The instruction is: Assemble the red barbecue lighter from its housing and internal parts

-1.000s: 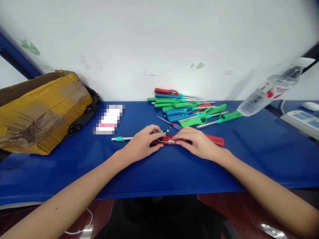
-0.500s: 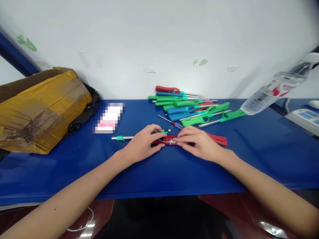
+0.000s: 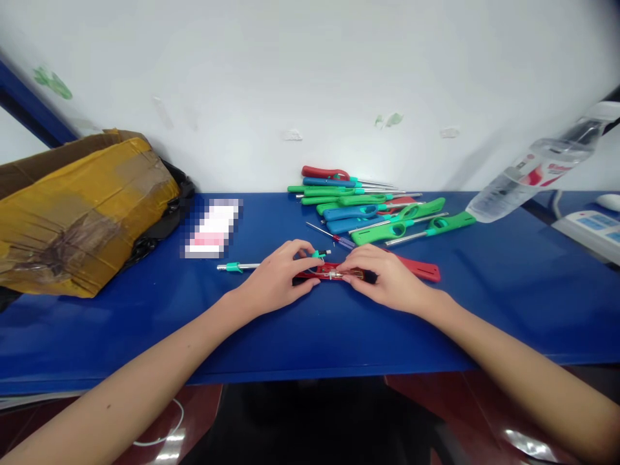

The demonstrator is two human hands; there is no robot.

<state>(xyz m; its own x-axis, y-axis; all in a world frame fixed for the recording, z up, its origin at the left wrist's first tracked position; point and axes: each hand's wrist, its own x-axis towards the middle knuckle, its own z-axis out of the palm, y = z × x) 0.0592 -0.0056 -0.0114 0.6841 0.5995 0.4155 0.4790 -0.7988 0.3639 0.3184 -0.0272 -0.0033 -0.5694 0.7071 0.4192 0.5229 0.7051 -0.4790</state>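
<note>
A red long-nosed lighter (image 3: 420, 268) lies opened on the blue table (image 3: 484, 303), its metal tube with a teal collar (image 3: 235, 267) sticking out to the left. My left hand (image 3: 278, 279) is curled over its left part, fingers pinching near a small teal piece (image 3: 320, 254). My right hand (image 3: 387, 276) covers the middle, fingertips pinched on the small metal and wire parts inside the casing (image 3: 334, 274). Both hands rest on the table top.
A pile of green, blue and red lighters (image 3: 372, 210) lies behind the hands, with a small screwdriver (image 3: 334, 237) in front of it. A taped cardboard box (image 3: 77, 213) stands at left, a blurred card (image 3: 212, 229) beside it. A plastic bottle (image 3: 537, 174) and a power strip (image 3: 591, 232) are at right.
Both hands stay on the red lighter; the fingers shift only slightly. The view has tilted a little.
</note>
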